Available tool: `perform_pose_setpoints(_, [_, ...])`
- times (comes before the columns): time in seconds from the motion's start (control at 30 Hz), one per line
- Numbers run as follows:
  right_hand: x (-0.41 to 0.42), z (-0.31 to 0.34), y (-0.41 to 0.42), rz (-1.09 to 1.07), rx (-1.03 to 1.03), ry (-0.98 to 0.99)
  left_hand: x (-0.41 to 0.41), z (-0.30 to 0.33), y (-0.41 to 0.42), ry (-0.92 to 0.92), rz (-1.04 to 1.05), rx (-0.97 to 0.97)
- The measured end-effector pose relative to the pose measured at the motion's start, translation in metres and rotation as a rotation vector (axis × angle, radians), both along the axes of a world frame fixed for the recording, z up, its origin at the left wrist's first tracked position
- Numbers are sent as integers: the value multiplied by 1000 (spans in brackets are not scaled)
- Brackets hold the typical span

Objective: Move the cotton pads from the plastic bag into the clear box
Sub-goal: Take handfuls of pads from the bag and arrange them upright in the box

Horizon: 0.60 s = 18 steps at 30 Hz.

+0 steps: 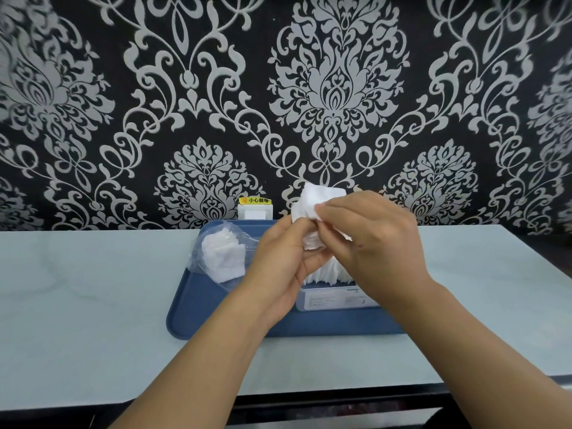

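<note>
- Head view, only cam: both hands meet above a blue tray (216, 308) that sits mid-table on a pale table (93, 305).
- Left hand (278, 264) comes up from 7 o'clock, fingers curled round the lower part of a bunch of white cotton pads (312, 199); grip narrow, holding the bunch.
- Right hand (365, 243) comes in from 5 o'clock, thumb & fingertips pinching the same bunch from the right side; also a tight hold, on the pads.
- Held bunch pokes up at 12 o'clock of the hands, above the tray's far edge; its lower end shows between the two hands.
- Clear box (334, 300) stands on the tray's right half, directly under the hands at 6 o'clock of them; label on its front wall, text too small to read.
- Box already has white pads standing on edge inside (328, 275), tops showing just under the hands.
- Plastic bag (216, 233) lies on the tray's left-far part, at 9 o'clock of the hands, near but apart from the left hand; crumpled, transparent.
- Stack of pads in the bag (221, 258), fanned a bit.
- Bkgd: black wallpaper w/ silver damask (337, 88); white wall socket (255, 212) w/ yellow sticker at 12 o'clock of the tray, behind its far edge.
</note>
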State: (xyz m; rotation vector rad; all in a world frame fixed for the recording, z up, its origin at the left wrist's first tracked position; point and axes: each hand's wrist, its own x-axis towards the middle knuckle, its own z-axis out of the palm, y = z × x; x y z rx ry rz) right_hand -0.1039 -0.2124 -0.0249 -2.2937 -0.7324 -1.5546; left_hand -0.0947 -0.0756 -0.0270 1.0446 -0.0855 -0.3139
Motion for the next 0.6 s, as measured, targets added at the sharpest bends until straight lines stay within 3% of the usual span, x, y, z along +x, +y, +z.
perform_pose_setpoints(0.17, [0, -1, -3, 28, -6, 78, 3, 1, 3, 51, -22, -71])
perform_pose_setpoints(0.3, [-3, -2, 0, 117, 1, 199, 3, 2, 4, 44, -9, -22])
perform_pose_setpoints(0.37, [-11, -1, 4, 219, 225, 288, 4, 1, 4, 23, 33, 13])
perform_pose_setpoints(0.47, [-13, 11, 10, 273, 799, 567, 6, 0, 0, -28, 48, 75])
perform_pose_setpoints(0.6, [-1, 7, 25, 239, 948, 979, 2, -6, -18, -185, -95, 323])
